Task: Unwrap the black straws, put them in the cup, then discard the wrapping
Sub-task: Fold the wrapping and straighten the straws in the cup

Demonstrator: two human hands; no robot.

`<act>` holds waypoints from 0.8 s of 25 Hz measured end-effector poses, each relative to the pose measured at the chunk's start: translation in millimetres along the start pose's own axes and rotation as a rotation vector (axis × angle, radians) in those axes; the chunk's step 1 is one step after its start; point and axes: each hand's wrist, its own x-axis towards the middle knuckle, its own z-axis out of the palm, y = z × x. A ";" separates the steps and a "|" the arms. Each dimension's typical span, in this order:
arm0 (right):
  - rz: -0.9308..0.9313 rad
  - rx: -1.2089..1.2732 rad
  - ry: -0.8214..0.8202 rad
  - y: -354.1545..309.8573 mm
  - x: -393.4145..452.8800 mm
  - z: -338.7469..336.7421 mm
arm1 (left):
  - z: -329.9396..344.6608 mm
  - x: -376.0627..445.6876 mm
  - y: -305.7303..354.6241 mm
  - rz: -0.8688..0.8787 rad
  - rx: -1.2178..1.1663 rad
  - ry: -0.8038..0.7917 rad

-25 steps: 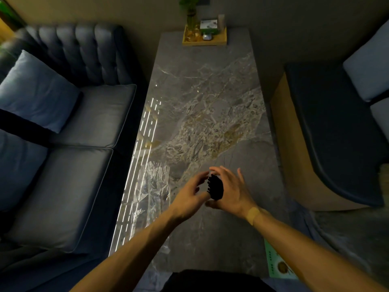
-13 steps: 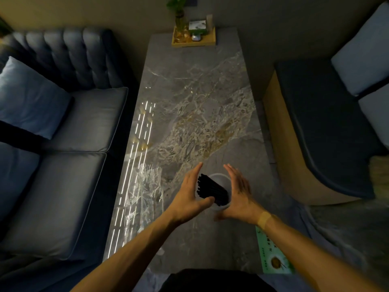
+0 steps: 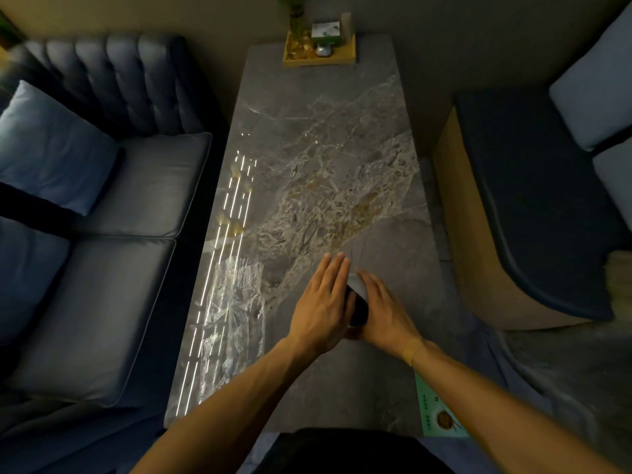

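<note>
A bundle of black straws (image 3: 358,307) stands in a pale cup (image 3: 354,279) near the front of the marble table (image 3: 328,138). Only a dark sliver of the straws and a bit of the cup's rim show between my hands. My left hand (image 3: 321,306) lies flat across the top of the straws, fingers straight and together. My right hand (image 3: 384,309) rests against the cup's right side, fingers extended, thumb hidden. The crumpled clear wrapping (image 3: 236,313) lies on the table to the left of my left hand.
A wooden tray (image 3: 319,56) with a plant and small items sits at the table's far end. A green printed card (image 3: 439,412) lies at the front right corner. A dark sofa (image 3: 102,200) runs along the left, a bench (image 3: 533,213) along the right.
My hands have closed in on the cup. The left hand went from beside the straws to flat over their tops, hiding most of them. The view shifted slightly.
</note>
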 end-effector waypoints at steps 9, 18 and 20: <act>0.051 0.032 0.044 -3.4 -6.2 7.2 | -11.5 7.8 -15.6 0.115 -0.024 0.005; 0.070 -0.029 0.076 -8.4 -8.3 10.8 | -16.3 11.0 -0.1 -0.370 -0.110 0.013; 0.069 -0.045 0.078 -8.6 -7.8 10.9 | -11.6 11.1 4.4 -0.374 -0.101 0.029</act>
